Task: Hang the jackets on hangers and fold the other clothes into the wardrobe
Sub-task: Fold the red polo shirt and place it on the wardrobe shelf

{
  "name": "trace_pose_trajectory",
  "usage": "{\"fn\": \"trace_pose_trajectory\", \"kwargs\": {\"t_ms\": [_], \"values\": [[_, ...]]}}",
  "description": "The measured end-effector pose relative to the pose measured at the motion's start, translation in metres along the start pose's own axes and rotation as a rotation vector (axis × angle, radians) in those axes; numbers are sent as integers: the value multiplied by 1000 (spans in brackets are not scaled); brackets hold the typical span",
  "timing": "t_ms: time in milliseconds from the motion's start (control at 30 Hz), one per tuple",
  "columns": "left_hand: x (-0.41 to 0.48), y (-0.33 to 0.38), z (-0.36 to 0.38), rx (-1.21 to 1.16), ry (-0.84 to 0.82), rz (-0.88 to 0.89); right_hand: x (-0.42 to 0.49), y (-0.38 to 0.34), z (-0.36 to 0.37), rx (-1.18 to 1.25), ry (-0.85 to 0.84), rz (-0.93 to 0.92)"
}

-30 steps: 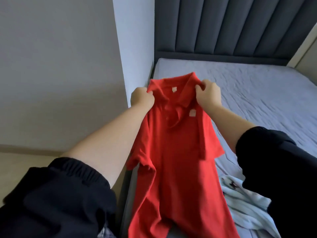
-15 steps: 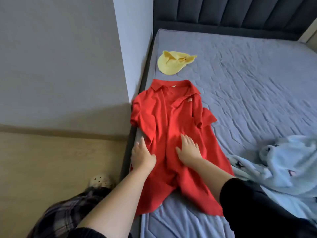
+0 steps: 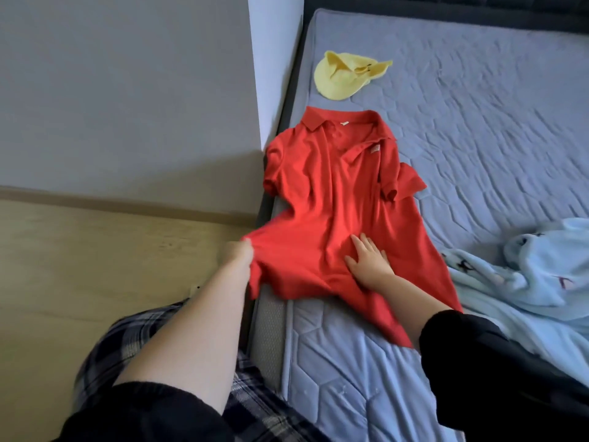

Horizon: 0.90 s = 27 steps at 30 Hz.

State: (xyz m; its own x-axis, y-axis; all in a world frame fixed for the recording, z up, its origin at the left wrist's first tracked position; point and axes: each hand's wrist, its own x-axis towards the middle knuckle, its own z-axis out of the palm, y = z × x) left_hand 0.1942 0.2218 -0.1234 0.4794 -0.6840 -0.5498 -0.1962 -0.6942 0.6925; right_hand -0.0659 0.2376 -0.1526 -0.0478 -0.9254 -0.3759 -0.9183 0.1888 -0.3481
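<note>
A red polo shirt (image 3: 331, 193) lies front up along the left side of the bed (image 3: 478, 138), collar toward the headboard. My left hand (image 3: 237, 255) grips the shirt's lower left edge and pulls it out past the mattress side. Flat on the lower front of the shirt rests my right hand (image 3: 366, 260), fingers spread. The right sleeve is folded over on itself.
A yellow garment (image 3: 342, 76) lies crumpled beyond the collar. A light blue garment (image 3: 541, 275) is heaped at the right edge of the bed. A grey wall corner (image 3: 258, 90) meets the mattress on the left, above wooden floor (image 3: 95, 266).
The shirt went from held up by the shoulders to laid on the bed. Since half a second ago my left hand moved left and took hold of the hem, stretching it sideways.
</note>
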Motion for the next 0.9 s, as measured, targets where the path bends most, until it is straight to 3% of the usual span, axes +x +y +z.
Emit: {"fn": "trace_pose_trajectory", "kwargs": {"t_ms": [100, 167, 200, 233, 300, 367, 400, 500, 567, 633, 700, 767, 833, 900], "values": [[3, -4, -36, 107, 238, -45, -3, 2, -11, 83, 28, -18], [-11, -5, -33, 412, 273, 157, -11, 3, -15, 128, 72, -42], [-18, -5, -25, 527, 271, 340, -17, 2, -17, 149, 91, -57], [-27, -5, -14, 590, 223, 549, -24, 1, -18, 164, 111, -83], [-42, -6, 7, 641, -53, 881, -41, -2, -16, 144, 197, -181], [-57, -12, 19, 810, -417, 920, -60, -5, -12, 12, 265, -324], [-60, -15, 22, 958, -510, 917, -68, -7, -10, -99, 241, -378], [-58, -18, 24, 1250, -469, 1011, -85, -10, -4, -489, 81, -407], [-56, -14, 24, 1100, -455, 978, -85, -9, -5, -539, 62, -392], [-51, -5, 19, 791, -468, 811, -77, -11, -20, -324, 26, -351], [-41, 6, 9, 544, -377, 718, -60, -9, -45, -67, -47, -232], [-32, 14, -3, 560, -86, 816, -42, -1, -68, 10, 146, -139], [-37, 18, -7, 638, 129, 982, -33, 7, -78, -101, 501, -135], [-53, 18, -1, 677, 47, 1112, -36, 1, -68, -149, 664, -238]]}}
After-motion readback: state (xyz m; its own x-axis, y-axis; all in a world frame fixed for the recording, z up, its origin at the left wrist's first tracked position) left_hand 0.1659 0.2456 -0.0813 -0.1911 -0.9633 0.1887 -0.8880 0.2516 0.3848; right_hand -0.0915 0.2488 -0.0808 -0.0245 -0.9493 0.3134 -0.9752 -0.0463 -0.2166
